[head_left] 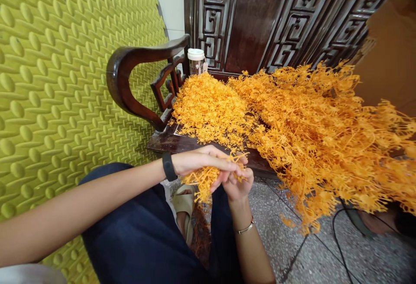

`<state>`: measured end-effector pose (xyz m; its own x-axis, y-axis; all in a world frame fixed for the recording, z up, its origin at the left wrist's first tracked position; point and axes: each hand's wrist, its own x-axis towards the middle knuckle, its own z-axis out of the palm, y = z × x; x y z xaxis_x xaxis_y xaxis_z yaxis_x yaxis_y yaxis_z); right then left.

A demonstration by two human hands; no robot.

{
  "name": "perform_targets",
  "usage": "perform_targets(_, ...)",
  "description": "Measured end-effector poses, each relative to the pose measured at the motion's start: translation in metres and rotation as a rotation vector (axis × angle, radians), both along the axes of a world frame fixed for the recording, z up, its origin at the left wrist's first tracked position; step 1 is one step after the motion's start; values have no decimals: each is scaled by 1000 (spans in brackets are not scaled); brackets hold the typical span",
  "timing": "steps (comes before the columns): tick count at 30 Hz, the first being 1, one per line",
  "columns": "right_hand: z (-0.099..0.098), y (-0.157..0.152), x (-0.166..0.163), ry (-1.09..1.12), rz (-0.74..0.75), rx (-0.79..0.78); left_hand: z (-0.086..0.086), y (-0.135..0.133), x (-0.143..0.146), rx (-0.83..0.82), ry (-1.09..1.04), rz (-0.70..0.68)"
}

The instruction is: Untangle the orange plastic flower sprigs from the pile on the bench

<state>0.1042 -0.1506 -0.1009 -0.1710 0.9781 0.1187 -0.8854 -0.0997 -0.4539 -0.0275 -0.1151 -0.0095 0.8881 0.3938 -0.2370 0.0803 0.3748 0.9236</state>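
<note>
Above my knees, my two hands meet around a small bunch of orange plastic flower sprigs (205,183). My left hand (204,161), with a black band at the wrist, is closed over the bunch, which hangs out below the palm. My right hand (239,185), wearing a bangle, has its fingers curled in against the left fingertips, with orange strands between them. Just beyond lies a heap of loose orange flower pieces (209,108) on a dark wooden bench (175,144). To the right spreads a big mass of long orange flower stems (312,141).
A lidded cup (196,61) stands behind the heap. The bench's curved armrest (121,71) rises at left beside a yellow-green textured mat (65,80). Another person (386,54) is at the far right. A black cable (336,240) runs over the speckled floor (292,253).
</note>
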Motion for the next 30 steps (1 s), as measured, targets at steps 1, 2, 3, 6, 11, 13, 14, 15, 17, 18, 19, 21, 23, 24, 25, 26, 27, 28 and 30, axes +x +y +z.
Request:
perform_targets(1, 0, 1, 1, -1, -15, -7, -1, 1, 1, 35, -1, 32)
perform_targets(2, 0, 2, 1, -1, -23, -9, -1, 3, 1, 72, -6, 63)
perform_targets(3, 0, 3, 2, 0, -23, -12, -1, 4, 2, 107, -10, 94)
perform_targets(6, 1, 6, 2, -4, -1, -58, -3, 6, 4, 170, 3, 164)
perform_targets(11, 5, 9, 3, -29, 46, -115, -9, 12, -1, 123, 0, 311)
perform_targets(13, 7, 9, 3, -27, 59, -96, -10, 14, -4, 66, -5, 351)
perform_targets(14, 7, 9, 3, -21, 63, -88, -10, 16, -5, 44, -8, 364)
perform_targets(15, 8, 10, 2, -14, 67, -85, -11, 17, -6, 32, -13, 377)
perform_targets(17, 7, 10, 2, -11, 64, -84, -11, 19, -7, 29, -23, 393)
perform_targets(18, 7, 10, 1, -27, 53, -82, -11, 19, -7, 28, -22, 393)
perform_targets(19, 6, 10, 1, -59, 37, -77, -12, 20, -7, 28, -19, 392)
perform_targets(21, 4, 10, 1, -160, -2, -54, -12, 20, -6, 36, -1, 400)
perform_targets(23, 2, 10, 1, -254, -36, -28, -12, 21, -5, 46, 18, 440)
perform_targets(24, 2, 10, 2, -282, -51, -19, -12, 21, -5, 45, 23, 471)
perform_targets(25, 2, 10, 2, -297, -67, -15, -12, 21, -5, 39, 25, 502)
perform_targets(26, 2, 10, 3, -302, -84, -13, -12, 21, -4, 29, 22, 526)
perform_targets(27, 2, 10, 4, -305, -106, -11, -12, 21, -4, 16, 17, 536)
perform_targets(28, 3, 9, 5, -314, -129, -8, -12, 21, -3, -1, 14, 535)
perform_targets(30, 4, 7, 6, -377, -173, -4, -13, 20, -2, -31, 26, 501)
